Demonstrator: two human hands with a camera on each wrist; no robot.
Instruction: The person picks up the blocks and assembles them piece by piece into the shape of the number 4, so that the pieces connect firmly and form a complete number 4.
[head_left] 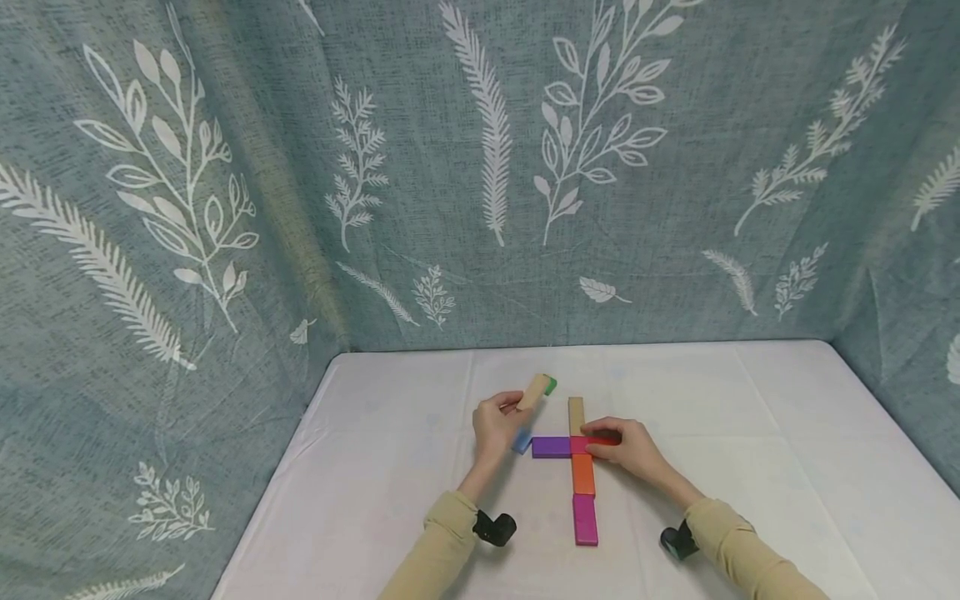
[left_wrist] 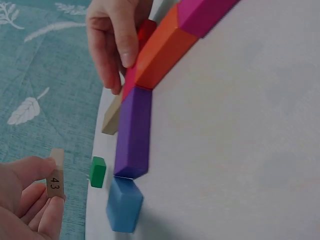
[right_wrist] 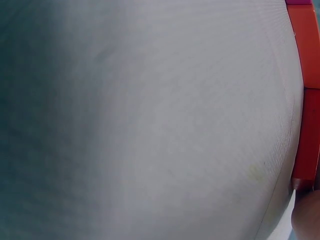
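My left hand (head_left: 497,429) pinches a plain wooden block (head_left: 533,392) between thumb and fingers, raised above the table. The number 43 shows on its end in the left wrist view. My right hand (head_left: 630,446) holds the red block (right_wrist: 310,137) between thumb and fingertips, at the right arm of a cross of blocks. Against the red one lies a pinkish-red block (head_left: 578,445) at the cross's centre. A purple block (head_left: 551,447) extends left, another wooden block (head_left: 576,414) points away, and an orange block (head_left: 582,475) followed by a magenta block (head_left: 585,521) run nearer.
A blue block (left_wrist: 125,205) lies at an angle off the purple block's outer end. Farther back, a green block (left_wrist: 98,172) sits partly behind the raised wooden one. White cloth (head_left: 390,467) covers the table, and a patterned teal curtain (head_left: 450,292) hangs behind it.
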